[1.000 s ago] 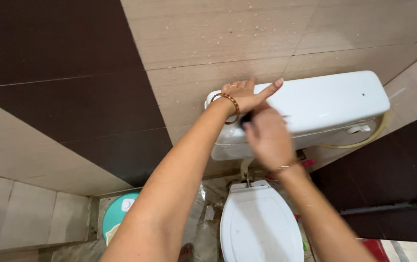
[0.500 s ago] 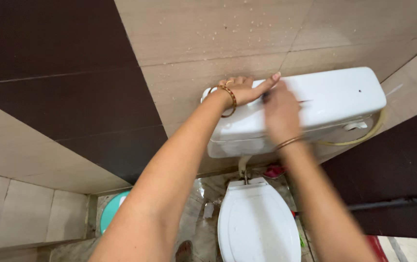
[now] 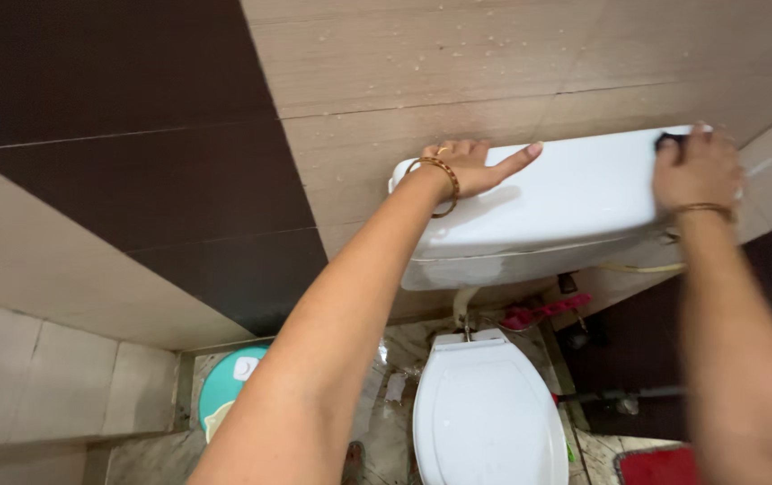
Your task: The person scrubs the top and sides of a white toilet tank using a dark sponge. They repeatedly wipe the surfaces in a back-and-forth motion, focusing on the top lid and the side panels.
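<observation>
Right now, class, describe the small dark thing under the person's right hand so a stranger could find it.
Find the white cistern mounted on the tiled wall above the toilet. At the far right end of its lid, the right hand presses a small dark pad, the only black thing on the white lid.

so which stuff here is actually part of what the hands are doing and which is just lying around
In use:
- white cistern, left hand flat on its lid
- small dark thing under the right hand at the lid's far end; what it is I can't tell

Lying about:
- toilet's closed lid
- teal round thing on the floor
- pink item behind the toilet
- red mat
</observation>
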